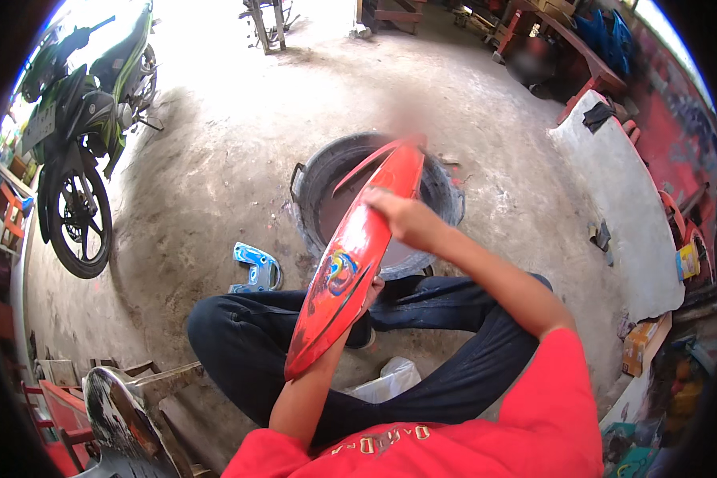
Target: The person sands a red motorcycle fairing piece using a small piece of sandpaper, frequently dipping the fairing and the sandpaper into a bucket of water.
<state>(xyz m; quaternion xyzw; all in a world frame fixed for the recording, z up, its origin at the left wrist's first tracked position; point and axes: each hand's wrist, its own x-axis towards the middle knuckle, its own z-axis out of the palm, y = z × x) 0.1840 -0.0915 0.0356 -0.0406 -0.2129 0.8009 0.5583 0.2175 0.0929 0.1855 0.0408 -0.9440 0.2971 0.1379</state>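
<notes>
A long red plastic panel [334, 311] with a colourful swirl decal slants over my lap, its far end above a dark grey tub [307, 203] of murky liquid. My left hand [365, 296] grips it from underneath, mostly hidden by it. My right hand [394, 213] presses on the panel's upper face with curled fingers; anything inside them is hidden. A thin red curved piece at the far end reaches over the tub. Just left of my knees lies a blue-and-white part [253, 271]. A pale plastic bag [386, 382] is between my legs.
A black-and-green motorbike [84, 191] stands at the left. A scuffed black-and-white part [127, 414] rests on wood at lower left. On the right are a pale slab [605, 183], red wooden benches [581, 64], a cardboard box [641, 342] and clutter. A wooden stand [267, 24] stands at the back.
</notes>
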